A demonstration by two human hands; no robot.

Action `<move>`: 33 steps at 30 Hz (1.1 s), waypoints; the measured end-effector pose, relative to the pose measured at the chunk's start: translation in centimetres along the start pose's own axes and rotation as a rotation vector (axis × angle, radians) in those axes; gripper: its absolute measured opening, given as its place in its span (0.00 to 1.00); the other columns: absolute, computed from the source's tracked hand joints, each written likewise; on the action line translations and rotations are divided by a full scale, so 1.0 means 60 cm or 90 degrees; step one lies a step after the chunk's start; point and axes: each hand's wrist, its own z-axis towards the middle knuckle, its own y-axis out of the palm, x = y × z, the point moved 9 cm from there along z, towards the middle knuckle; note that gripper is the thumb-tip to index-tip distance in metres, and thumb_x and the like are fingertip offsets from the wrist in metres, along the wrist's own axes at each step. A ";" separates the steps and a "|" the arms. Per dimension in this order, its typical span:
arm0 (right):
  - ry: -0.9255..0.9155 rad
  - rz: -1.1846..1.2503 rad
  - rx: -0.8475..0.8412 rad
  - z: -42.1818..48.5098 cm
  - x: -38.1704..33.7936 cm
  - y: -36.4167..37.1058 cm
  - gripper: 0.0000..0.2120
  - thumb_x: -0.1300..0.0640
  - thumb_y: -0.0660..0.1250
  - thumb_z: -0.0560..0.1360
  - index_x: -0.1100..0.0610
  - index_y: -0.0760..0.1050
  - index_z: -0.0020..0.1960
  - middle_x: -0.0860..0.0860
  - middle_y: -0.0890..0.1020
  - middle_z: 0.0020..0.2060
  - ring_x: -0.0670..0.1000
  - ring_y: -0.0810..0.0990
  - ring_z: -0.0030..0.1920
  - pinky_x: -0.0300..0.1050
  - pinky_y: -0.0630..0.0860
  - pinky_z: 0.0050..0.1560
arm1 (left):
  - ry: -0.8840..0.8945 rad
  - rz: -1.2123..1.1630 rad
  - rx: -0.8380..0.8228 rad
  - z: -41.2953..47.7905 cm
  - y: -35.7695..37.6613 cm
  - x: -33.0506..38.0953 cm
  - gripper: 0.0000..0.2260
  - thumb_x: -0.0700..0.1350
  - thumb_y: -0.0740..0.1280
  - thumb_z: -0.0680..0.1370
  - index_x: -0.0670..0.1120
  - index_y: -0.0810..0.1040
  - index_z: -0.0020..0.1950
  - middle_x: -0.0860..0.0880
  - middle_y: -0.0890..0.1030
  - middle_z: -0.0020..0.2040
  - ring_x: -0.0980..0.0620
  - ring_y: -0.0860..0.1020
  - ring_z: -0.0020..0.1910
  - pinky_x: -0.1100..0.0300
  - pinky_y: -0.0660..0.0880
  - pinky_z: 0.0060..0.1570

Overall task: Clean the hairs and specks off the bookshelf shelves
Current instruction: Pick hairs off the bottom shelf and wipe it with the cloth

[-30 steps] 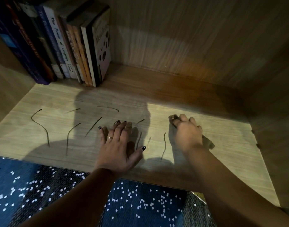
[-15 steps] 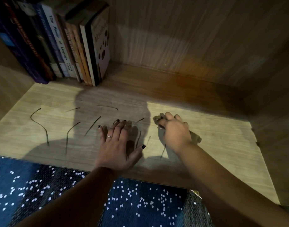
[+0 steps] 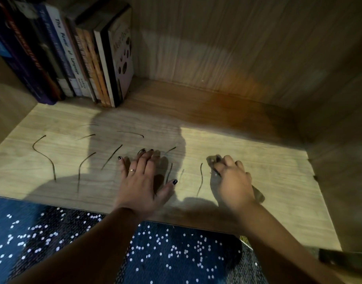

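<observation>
The left grip (image 3: 143,181) lay flat and open on the pale wooden shelf (image 3: 278,177). The right grip (image 3: 235,181) pinched a thin dark hair (image 3: 217,172) that could slip away.

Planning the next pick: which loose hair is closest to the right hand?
The long hair just left of the right hand, running front to back; all others lie farther left.

left hand (image 3: 142,182): gold ring, dark nail polish | right hand (image 3: 234,182): bare | forearms: sleeveless
</observation>
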 end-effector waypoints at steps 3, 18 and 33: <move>0.004 0.004 0.008 -0.058 0.002 0.007 0.28 0.66 0.60 0.73 0.46 0.67 0.69 0.45 0.66 0.63 0.50 0.65 0.57 0.51 0.69 0.57 | -0.007 -0.007 -0.012 0.000 0.001 -0.002 0.36 0.71 0.47 0.76 0.45 0.68 0.69 0.43 0.71 0.70 0.43 0.66 0.71 0.32 0.51 0.73; 0.044 0.003 0.011 0.053 -0.025 -0.015 0.24 0.67 0.61 0.72 0.52 0.72 0.65 0.50 0.66 0.62 0.56 0.65 0.59 0.56 0.69 0.54 | -0.010 -0.001 0.015 0.002 -0.001 -0.002 0.36 0.72 0.52 0.75 0.45 0.68 0.69 0.44 0.71 0.70 0.42 0.67 0.70 0.32 0.54 0.71; -0.066 0.027 -0.036 -0.029 -0.046 0.010 0.23 0.65 0.56 0.75 0.49 0.72 0.66 0.48 0.66 0.61 0.52 0.64 0.55 0.52 0.68 0.53 | -0.012 -0.001 0.014 0.003 -0.003 -0.002 0.35 0.70 0.52 0.75 0.44 0.68 0.69 0.43 0.71 0.70 0.42 0.67 0.70 0.32 0.51 0.72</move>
